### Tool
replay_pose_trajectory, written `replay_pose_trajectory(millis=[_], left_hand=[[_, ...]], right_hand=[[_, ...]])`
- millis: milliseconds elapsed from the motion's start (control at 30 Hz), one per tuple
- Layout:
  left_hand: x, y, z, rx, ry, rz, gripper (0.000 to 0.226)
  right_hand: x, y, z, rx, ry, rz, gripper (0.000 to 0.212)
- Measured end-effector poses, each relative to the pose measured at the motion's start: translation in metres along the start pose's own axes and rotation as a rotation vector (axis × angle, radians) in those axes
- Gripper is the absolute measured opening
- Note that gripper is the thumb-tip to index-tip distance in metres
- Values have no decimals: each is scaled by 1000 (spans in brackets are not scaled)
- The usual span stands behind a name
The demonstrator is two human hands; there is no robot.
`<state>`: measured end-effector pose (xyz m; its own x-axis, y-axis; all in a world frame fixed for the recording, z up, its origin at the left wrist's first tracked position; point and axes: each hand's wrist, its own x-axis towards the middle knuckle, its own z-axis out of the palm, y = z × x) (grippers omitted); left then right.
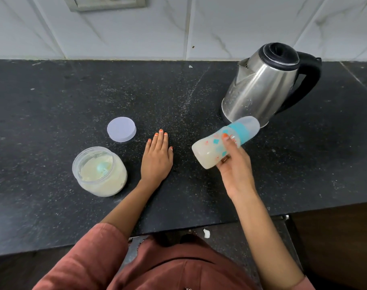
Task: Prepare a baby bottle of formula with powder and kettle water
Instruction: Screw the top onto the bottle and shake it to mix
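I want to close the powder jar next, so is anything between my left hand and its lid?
Nothing visible. Bare counter separates the left hand from the lid; the open jar sits nearer you, off that line.

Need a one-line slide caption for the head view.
Right hand holds the capped baby bottle tilted before the kettle; left hand lies flat beside the open powder jar.
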<state>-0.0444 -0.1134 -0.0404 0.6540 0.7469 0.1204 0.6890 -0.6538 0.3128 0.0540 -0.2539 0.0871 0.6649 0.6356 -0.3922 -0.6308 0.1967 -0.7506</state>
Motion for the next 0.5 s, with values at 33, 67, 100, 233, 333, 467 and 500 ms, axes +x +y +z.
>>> replay_pose_trajectory(millis=[33,67,100,233,333,467,500], left_hand=[[0,0,0,2,3,1,49],[0,0,0,5,2,-1,49],[0,0,0,8,-1,-3,49],[1,0,1,10,-2,-5,49],[0,0,0,3,8,-4,49],[0,0,-1,14,-1,-4,50],[0,0,-1,16,-3,-5,50]], right_hand=[[1,0,0,-2,0,12,15],[0,0,1,-15,-22,34,13],[-1,0,1,-17,-45,66,12],[-2,-3,-5,157,-100,207,17],[2,-4,-10,249,-185,266,37],[7,-3,-17,397,-212,380,70],[7,-3,-18,433,-216,408,67]])
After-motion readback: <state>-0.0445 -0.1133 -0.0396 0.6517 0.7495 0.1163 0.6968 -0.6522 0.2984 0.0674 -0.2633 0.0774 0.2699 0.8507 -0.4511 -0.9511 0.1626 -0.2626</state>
